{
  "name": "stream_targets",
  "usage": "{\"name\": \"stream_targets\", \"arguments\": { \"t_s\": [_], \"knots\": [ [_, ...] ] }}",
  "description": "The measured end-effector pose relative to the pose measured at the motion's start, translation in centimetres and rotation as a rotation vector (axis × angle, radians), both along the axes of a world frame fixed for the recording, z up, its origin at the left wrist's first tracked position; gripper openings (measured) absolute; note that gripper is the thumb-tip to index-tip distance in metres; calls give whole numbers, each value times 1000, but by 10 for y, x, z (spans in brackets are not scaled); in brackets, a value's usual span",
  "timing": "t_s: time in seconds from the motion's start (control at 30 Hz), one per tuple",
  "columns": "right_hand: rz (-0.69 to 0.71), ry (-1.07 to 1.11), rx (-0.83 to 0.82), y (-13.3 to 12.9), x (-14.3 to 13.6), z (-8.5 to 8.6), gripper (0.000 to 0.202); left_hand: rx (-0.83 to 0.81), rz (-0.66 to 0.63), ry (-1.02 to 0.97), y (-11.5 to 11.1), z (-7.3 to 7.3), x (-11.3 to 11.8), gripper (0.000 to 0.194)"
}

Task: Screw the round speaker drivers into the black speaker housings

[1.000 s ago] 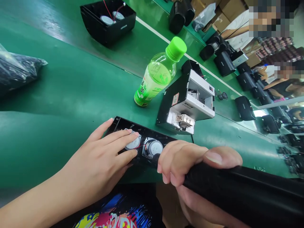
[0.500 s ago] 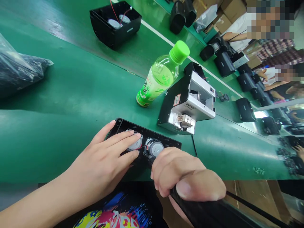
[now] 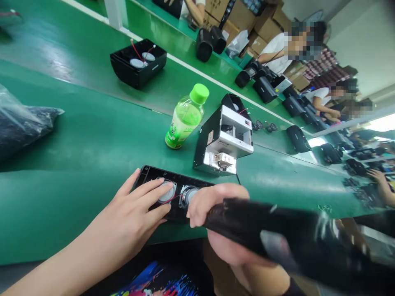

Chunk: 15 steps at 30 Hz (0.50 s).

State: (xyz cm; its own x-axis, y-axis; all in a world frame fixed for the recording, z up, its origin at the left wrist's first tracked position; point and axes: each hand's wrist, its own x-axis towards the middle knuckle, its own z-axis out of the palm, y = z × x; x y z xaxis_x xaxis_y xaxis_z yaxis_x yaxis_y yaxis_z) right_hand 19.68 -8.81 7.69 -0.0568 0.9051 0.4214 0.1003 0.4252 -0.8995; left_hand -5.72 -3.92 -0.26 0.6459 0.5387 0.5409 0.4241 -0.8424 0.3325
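A black panel (image 3: 143, 176) with two round speaker drivers lies at the front edge of the green table. My left hand (image 3: 140, 209) rests on it with fingers spread, the fingertips over the left driver (image 3: 167, 193). A thin red wire runs between the drivers. My right hand (image 3: 219, 209) is wrapped around a long black tool (image 3: 262, 222), whose body stretches towards the lower right and is blurred. The hand covers part of the right driver (image 3: 189, 196), and the tool's tip is hidden behind it.
Beyond the panel stand a green-capped bottle (image 3: 185, 119) and a silver-black machine (image 3: 226, 139). A plastic bag (image 3: 27, 123) lies at the left. An open black speaker box (image 3: 138, 65) sits further back. Other people work across the table, among more speaker boxes.
The black tool in my right hand has swung up to a flatter angle, and the thumb no longer shows on top of it. The camera view has shifted, showing more of the background.
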Motion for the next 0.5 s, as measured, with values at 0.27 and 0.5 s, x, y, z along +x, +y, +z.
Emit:
{"name": "stream_targets", "arguments": {
  "t_s": [0.27, 0.5],
  "knots": [
    [-350, 246, 233, 50, 72, 87, 54, -63, -3, -61, -4, -8, 13, 35],
    [-288, 233, 268, 93, 75, 46, 76, -197, 4, -111, -16, -18, 12, 28]
  ]
}}
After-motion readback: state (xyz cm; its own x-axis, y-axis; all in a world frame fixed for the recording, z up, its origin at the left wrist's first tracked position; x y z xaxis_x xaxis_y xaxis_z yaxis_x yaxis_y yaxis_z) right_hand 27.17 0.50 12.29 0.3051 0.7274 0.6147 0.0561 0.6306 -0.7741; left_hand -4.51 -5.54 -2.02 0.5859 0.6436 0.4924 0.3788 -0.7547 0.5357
